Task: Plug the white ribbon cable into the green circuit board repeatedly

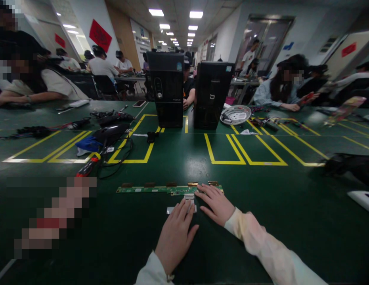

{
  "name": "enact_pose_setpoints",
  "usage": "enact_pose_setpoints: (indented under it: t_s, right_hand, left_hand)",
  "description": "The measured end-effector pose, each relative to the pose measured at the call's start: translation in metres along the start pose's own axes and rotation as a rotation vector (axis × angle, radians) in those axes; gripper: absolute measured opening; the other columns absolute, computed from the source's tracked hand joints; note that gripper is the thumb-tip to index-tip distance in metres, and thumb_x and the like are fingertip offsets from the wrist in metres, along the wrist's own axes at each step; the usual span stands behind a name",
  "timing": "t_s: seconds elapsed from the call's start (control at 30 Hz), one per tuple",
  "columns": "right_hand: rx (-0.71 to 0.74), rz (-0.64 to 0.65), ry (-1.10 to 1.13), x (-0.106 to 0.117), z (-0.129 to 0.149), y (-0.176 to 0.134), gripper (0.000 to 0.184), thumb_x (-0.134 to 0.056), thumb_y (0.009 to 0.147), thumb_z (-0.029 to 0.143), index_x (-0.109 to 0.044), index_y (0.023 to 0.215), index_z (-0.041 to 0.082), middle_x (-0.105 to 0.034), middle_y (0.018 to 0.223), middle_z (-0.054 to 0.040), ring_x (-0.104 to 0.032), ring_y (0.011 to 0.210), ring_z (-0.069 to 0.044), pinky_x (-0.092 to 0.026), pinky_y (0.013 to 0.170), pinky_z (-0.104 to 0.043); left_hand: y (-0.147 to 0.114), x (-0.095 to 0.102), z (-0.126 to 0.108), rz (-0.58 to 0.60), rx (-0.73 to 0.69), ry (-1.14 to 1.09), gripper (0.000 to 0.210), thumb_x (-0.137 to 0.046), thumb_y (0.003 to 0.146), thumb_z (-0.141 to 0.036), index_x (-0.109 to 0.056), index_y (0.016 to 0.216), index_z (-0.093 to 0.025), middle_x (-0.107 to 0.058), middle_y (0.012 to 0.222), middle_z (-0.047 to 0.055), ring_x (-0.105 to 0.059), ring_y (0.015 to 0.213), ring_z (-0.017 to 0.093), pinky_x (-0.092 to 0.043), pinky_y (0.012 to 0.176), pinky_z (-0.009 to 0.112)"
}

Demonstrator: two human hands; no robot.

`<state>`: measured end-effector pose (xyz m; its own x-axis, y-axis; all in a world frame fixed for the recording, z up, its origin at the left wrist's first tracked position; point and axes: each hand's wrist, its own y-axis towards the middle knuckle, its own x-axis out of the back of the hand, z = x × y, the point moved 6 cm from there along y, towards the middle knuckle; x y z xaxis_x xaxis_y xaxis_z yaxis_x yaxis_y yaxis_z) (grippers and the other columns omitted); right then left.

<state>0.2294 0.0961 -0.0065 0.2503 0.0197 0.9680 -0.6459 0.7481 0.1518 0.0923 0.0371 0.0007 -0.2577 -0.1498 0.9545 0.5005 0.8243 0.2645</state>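
Circuit board laid crosswise beyond the fingertips, both hands down at its near side

The long green circuit board [148,189] is found flat on the green table [119,241], just beyond the left fingertips and partly under the right ones. Its long axis is run left to right, square to the reach of the left hand [177,235]; the right end is partly covered by the right hand [217,204]. Brown tabs [192,184] are borne along the far edge, pointed away from the fingers.

At the near edge, a pale connector [189,196] is seen just ahead of the left fingertips, with a white strip [170,210] laid crosswise at those fingers. Whether the connector is seated cannot be told.

Left fingers: held straight and close together, thumb apart, tips rested at the white strip; any pinch is hidden. Right fingers: spread, closed on nothing visible, tips laid over the board's right part.

Yellow tape [228,162] is stuck down farther out, past the fingertips. Beyond it, one black tower [169,111] and a second tower [211,111] are stood upright; a white basket [246,112] is set out to the right of them.
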Motion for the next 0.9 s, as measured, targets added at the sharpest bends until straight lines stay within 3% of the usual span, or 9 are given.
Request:
enact_pose_setpoints:
  t_s: [0.9]
  right_hand:
    - [0.001,-0.015,0.025,0.001,0.0001,-0.0007,0.048,-0.045,0.09,0.034,-0.046,0.135,0.019,-0.04,0.144,-0.0098,-0.03,0.135,-0.024,-0.028,0.11,-0.047]
  left_hand:
    - [0.0019,-0.0006,0.0001,0.037,0.015,-0.031,0.048,-0.047,0.091,-0.034,-0.044,0.134,-0.014,-0.049,0.14,0.013,-0.041,0.131,0.027,-0.041,0.105,0.047]
